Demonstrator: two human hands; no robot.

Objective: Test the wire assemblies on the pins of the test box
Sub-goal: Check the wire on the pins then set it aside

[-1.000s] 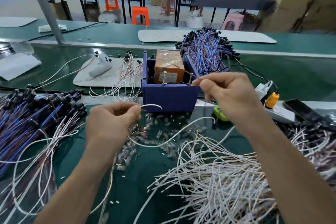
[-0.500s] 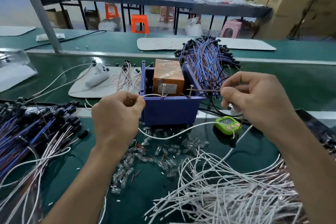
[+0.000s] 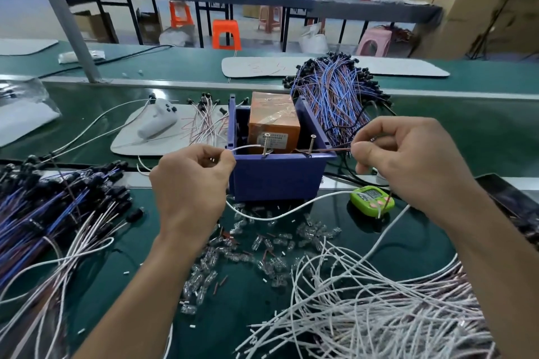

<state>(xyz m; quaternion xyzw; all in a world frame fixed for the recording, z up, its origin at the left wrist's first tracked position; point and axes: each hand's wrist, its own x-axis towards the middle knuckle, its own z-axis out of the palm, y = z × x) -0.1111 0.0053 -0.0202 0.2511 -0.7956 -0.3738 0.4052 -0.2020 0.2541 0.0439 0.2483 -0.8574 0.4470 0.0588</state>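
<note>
The white wire assembly (image 3: 277, 214) loops before the blue plastic test box (image 3: 277, 178), at the middle of the green tabletop (image 3: 137, 256). Fingers of our left hand (image 3: 192, 183) clamp its white end at the left metal pin (image 3: 266, 144). Fingers of our right hand (image 3: 408, 166) clamp the brown end by the right metal pin (image 3: 312, 145). Either end may slip off, we judge, faking a failure.

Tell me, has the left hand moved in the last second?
Yes. Against the blue test box, the left hand has risen from its base to its rim, bringing the white wire to the left pin.
</note>
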